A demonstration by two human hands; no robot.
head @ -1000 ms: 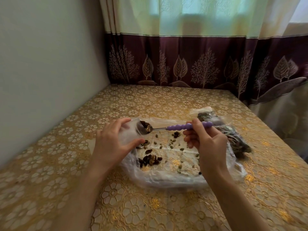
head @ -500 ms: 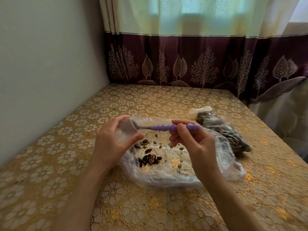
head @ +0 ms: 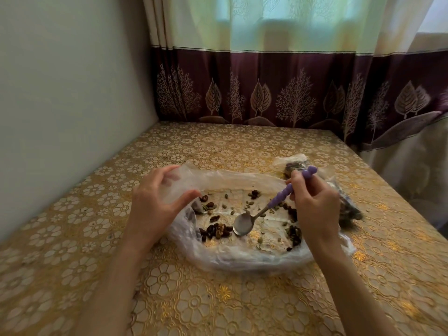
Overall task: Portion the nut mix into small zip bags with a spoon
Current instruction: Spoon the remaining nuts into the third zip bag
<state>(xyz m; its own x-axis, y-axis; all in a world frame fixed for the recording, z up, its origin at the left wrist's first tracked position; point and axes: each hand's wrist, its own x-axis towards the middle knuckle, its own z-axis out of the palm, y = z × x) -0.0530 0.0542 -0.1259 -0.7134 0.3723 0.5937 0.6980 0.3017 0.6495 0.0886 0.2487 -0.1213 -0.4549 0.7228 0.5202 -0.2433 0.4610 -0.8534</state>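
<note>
A big clear plastic bag point(head: 242, 259) lies spread open on the table, with the nut mix point(head: 217, 230) scattered inside it. My left hand point(head: 155, 204) pinches a small clear zip bag point(head: 179, 190) at the big bag's left edge, a few dark nuts showing low in it. My right hand point(head: 315, 209) holds the spoon point(head: 243, 223) by its purple beaded handle. The metal bowl is empty and rests low in the big bag, just right of a heap of nuts.
Filled small bags of nuts point(head: 349, 202) lie behind my right hand, near the table's right edge. The table point(head: 218, 299) has a gold flowered cloth. A wall stands to the left and a curtain point(head: 291, 88) hangs behind.
The loaded spoon went into the small bag's mouth at the left. It then swung back down to the right and now sits empty among the nuts. My left hand kept its hold.
</note>
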